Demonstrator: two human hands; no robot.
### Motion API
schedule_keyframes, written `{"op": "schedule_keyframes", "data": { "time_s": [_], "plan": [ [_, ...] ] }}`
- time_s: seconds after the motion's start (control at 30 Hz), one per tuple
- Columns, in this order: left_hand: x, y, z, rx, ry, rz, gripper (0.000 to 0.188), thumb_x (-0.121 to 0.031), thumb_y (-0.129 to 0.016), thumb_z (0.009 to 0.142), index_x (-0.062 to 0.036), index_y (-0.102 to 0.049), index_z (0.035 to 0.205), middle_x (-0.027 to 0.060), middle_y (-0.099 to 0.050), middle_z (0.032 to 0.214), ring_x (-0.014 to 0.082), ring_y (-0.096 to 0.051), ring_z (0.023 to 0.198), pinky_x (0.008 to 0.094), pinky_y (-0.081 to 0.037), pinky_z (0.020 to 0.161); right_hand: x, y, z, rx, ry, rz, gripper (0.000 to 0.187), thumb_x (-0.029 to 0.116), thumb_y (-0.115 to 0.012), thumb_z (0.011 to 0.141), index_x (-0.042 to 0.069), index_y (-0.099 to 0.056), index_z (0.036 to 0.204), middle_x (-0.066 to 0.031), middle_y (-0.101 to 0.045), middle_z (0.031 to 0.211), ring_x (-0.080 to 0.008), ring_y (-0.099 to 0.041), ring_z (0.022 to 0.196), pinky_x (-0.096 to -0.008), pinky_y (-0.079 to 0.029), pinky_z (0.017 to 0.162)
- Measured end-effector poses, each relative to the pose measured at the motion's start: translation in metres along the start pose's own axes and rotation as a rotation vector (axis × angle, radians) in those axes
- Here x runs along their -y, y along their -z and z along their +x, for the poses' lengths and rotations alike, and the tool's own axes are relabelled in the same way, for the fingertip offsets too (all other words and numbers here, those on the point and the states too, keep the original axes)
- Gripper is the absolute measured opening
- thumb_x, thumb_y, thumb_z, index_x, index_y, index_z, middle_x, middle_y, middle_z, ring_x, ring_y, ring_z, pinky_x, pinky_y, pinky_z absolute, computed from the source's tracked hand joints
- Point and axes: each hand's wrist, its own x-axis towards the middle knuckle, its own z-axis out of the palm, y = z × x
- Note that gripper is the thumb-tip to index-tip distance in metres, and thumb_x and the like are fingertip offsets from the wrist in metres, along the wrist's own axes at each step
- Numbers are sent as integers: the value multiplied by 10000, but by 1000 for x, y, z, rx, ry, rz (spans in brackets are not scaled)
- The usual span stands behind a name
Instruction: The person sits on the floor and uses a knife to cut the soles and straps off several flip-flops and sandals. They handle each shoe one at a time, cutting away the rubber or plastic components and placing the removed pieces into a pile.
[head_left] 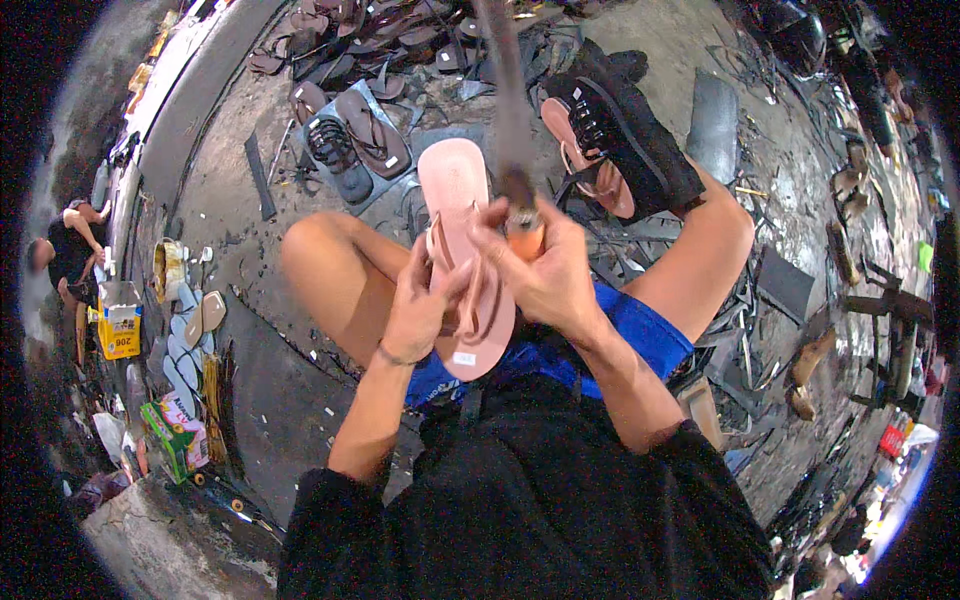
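A pink thong sandal (452, 172) is held sole down in front of my lap, its toe end pointing away from me. My left hand (412, 312) is closed on its left side, with the fingers at the strap. Near the sandal's right edge, my right hand (562, 278) grips a hand tool (526, 238) by its orange handle. A long dark shaft rises from that handle toward the top of the picture; it is blurred, so its kind is unclear. The right fingertips are close to the strap, but contact is hard to make out.
Dark sandals (372, 135) lie ahead on a grey sheet, before a heap of footwear (420, 35). Another pink sandal (618, 192) sits by black footwear (630, 120) at my right leg. Scraps cover the floor. At far left are a yellow container (120, 322) and a person (72, 245).
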Motion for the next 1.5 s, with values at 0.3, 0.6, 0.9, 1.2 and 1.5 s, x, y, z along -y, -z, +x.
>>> {"op": "schedule_keyframes", "data": {
  "time_s": [0.3, 0.6, 0.9, 1.2, 1.5],
  "plan": [
    [34, 16, -3, 360, -159, 56, 720, -247, -746, 850, 12, -362, 1400, 122, -517, 1314, 198, -507, 1216, 342, -413, 1043, 4, 26, -15, 32, -44, -125, 323, 278, -789, 830, -1, -667, 937, -55, -667, 740, -117, -579, 630, -324, -492, 601],
    [-45, 36, -10, -10, -126, -230, 303, -328, -554, 989, -91, -561, 1177, 58, -662, 962, 183, -684, 775, 326, -605, 658, 11, 54, -46, -112, 273, -398, 241, 69, -638, 894, 5, -655, 1125, -126, -684, 961, -163, -583, 678, -295, -481, 630],
    [-47, 42, -50, -76, -37, -441, 344, -371, -476, 1010, -100, -538, 1213, 100, -669, 990, 231, -708, 740, 377, -625, 530, -7, 54, -120, 315, 156, -362, 363, 123, -796, 752, 71, -693, 1095, -102, -718, 981, -223, -661, 738, -342, -549, 641],
    [-51, 36, -55, 61, 23, -239, 384, -225, -580, 973, 15, -475, 1254, 118, -630, 1048, 199, -675, 856, 366, -591, 751, 48, 60, -71, 235, 364, -608, 388, 191, -839, 715, 116, -702, 1070, -32, -727, 960, -198, -653, 679, -322, -537, 605],
    [-45, 17, -48, 219, -108, -90, 314, -71, -621, 929, 21, -559, 1223, 118, -627, 1201, 211, -580, 1168, 373, -431, 1037, 136, 70, -16, 563, 175, -589, 303, 210, -767, 827, 69, -692, 1085, -92, -671, 753, -257, -650, 601, -368, -523, 567]
  ]
}}
